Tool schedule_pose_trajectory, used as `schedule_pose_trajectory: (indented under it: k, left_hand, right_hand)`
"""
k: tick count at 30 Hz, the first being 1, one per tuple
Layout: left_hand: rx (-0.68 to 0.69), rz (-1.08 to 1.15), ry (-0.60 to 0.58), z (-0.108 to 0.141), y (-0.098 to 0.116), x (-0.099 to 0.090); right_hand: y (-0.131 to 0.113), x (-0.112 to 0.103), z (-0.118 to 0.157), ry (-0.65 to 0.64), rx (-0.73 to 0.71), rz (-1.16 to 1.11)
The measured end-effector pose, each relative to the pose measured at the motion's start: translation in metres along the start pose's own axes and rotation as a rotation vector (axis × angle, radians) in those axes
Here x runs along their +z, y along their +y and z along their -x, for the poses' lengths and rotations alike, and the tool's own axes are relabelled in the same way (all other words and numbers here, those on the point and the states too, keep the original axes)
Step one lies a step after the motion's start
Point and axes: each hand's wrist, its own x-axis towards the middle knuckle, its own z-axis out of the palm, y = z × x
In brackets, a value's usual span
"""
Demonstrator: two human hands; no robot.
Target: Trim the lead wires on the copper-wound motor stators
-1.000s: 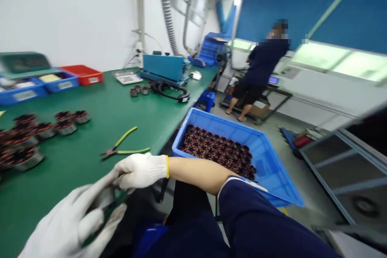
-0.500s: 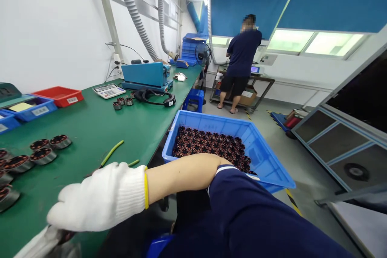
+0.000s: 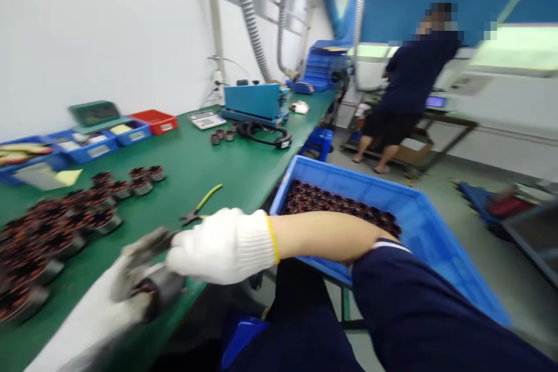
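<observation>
My left hand (image 3: 133,288), in a white work glove with greyish fingers, is closed around a motor stator (image 3: 165,286), a silver metal ring with copper windings. My right hand (image 3: 222,249), also in a white glove, is curled against the upper edge of that stator; its fingertips are partly hidden and blurred. Beyond my right hand, pliers (image 3: 203,203) with green handles lie on the green bench (image 3: 174,177). To the left of my hands stand several more stators (image 3: 65,226) grouped on the bench.
A blue crate (image 3: 436,232) full of wound stators stands beside the bench, under my right forearm. Blue bins (image 3: 93,148), a red bin (image 3: 154,121), a calculator (image 3: 207,119) and a teal machine (image 3: 253,102) line the wall side. Another person (image 3: 418,75) stands at a far cart.
The view has swung left, so the bench and crate sit further right in the picture. My left hand and the stator, mostly cut off or hidden before, now show in front of my right hand.
</observation>
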Motion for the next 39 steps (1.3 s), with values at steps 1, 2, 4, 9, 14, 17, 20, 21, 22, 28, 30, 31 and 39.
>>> schedule_pose_trajectory:
  k: [1,2,4,9,14,17,20,21,22,28,30,31,39]
  left_hand:
    - [-0.018,-0.011,0.007,0.014,0.004,-0.001]
    - [-0.053,-0.041,-0.045,0.025,0.010,0.000]
    - [-0.013,-0.121,-0.171,0.035,0.023,0.009]
    - [0.072,-0.294,-0.036,0.029,0.034,0.019]
    - [0.167,-0.542,0.300,0.026,0.020,0.022]
    - [0.200,-0.764,0.419,0.018,0.008,0.026]
    - [0.185,-0.958,0.494,0.011,-0.002,0.026]
    - [0.178,-0.994,0.501,0.009,-0.004,0.025]
    - [0.170,-1.016,0.500,0.009,-0.006,0.024]
    - [0.078,-0.980,0.356,0.008,-0.004,0.027]
    - [0.047,-0.954,0.328,0.008,-0.002,0.028]
    - [0.034,-0.948,0.327,0.008,-0.002,0.027]
    - [0.134,-0.952,0.280,0.009,-0.011,0.021]
  right_hand:
    - [-0.003,-0.002,0.004,-0.024,0.006,0.032]
    - [-0.005,-0.003,0.007,-0.040,0.006,0.063]
    - [-0.006,-0.003,0.012,-0.054,0.027,0.133]
    - [0.003,0.008,0.010,-0.013,0.078,0.250]
    - [0.010,0.018,0.003,-0.012,0.212,0.247]
    - [0.015,0.025,-0.005,0.013,0.358,0.038]
    - [0.024,0.038,-0.017,0.088,0.561,-0.512]
    - [0.027,0.044,-0.020,0.116,0.641,-0.749]
    - [0.030,0.050,-0.022,0.150,0.713,-0.981]
    - [0.020,0.085,-0.008,0.546,0.769,-1.298]
    - [0.014,0.092,0.000,0.746,0.655,-0.992]
    - [0.012,0.095,0.003,0.854,0.610,-0.841]
    - [0.035,0.101,-0.018,0.406,0.628,-1.508]
